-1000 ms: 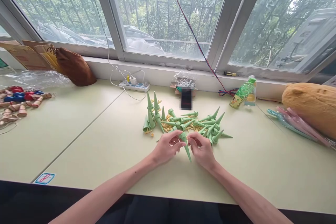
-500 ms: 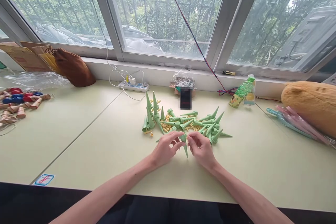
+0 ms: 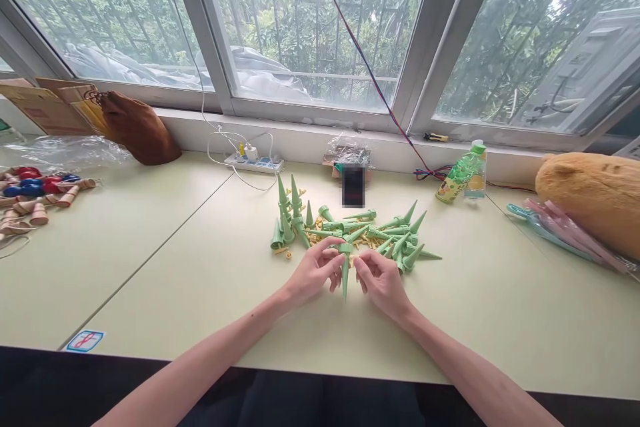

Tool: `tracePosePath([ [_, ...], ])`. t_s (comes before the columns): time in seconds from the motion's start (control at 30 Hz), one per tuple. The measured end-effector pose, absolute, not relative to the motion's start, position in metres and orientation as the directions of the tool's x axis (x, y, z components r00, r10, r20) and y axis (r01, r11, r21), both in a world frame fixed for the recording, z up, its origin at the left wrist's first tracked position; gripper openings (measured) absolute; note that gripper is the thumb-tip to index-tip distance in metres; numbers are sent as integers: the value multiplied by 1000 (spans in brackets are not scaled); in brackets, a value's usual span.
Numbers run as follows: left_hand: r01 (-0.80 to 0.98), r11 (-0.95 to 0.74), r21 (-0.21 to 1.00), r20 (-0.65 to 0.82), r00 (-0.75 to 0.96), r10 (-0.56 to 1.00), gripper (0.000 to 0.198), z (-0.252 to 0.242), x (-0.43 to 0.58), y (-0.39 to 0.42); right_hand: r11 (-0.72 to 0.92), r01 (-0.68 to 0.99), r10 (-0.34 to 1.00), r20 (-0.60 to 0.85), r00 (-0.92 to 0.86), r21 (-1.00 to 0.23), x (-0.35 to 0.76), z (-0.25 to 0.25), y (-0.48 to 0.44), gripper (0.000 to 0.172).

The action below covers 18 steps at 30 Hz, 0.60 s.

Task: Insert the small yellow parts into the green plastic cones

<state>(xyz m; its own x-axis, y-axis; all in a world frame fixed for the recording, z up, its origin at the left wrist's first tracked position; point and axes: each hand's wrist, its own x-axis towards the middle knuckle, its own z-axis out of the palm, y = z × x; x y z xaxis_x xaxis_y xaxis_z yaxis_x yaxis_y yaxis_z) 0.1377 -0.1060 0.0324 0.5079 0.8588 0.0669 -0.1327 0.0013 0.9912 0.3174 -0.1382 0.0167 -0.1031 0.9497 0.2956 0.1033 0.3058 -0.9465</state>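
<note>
My left hand is closed on a green plastic watering spike, holding it by its ribbed top with the tip pointing down. Between the thumb and forefinger of my right hand is a small yellow valve, held against the spike's side; whether it sits in a hole there I cannot tell. Just beyond my hands lies a heap of green spikes with small yellow valves among them. Several spikes stand upright at the heap's left, some with yellow pieces on their sides.
Red, blue and wooden toys lie at far left, near a brown bag. A power strip and a blurred dark device are at the back. To the right are a green bottle and a tan plush.
The spike has moved slightly left and turned, so its tip now points straight down. My right hand has brought the yellow valve against its side.
</note>
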Motion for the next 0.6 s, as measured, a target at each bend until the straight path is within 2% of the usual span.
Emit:
tracePosePath([
  [0.13,-107,38,994,26,540,841,39,30,137,-106,290,142,954,274,-122,-946,317,17,-138,31],
  [0.6,-80,94,992,-28,598,801,41,31,137,-108,294,181,952,271,-144,-938,317,20,-141,29],
])
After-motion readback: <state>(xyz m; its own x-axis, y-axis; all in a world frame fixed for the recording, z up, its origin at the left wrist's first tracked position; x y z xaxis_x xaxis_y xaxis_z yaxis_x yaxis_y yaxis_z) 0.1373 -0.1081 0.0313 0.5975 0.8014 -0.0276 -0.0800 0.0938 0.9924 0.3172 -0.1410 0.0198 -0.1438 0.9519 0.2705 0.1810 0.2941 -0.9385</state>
